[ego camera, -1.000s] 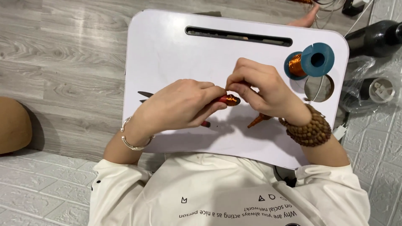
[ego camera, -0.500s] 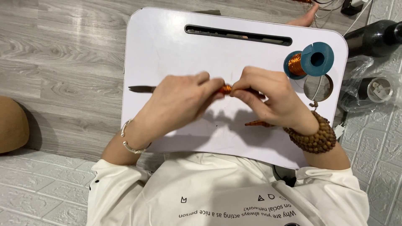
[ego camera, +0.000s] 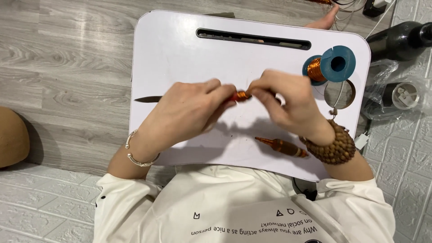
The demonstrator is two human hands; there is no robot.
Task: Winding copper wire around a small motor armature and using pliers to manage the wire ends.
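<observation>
A white lap counter [ego camera: 180,54] fills the middle of the frame, set over grey floor boards, with a long slot near its top edge. At centre the two hands meet. The left hand [ego camera: 184,112] has its grip closed around a thin dark tool, whose pointed tip [ego camera: 146,99] pokes out at the left. The right hand [ego camera: 288,101] pinches narrow at the small copper coil [ego camera: 241,95] wound on that tool, right between the fingertips. To wind well, I'd judge the left hand should hold the tool steady while the right keeps the wire taut and each turn tight beside the last. A blue spool [ego camera: 335,63] of copper wire sits at upper right, and an orange-brown tool [ego camera: 281,146] lies at lower right.
</observation>
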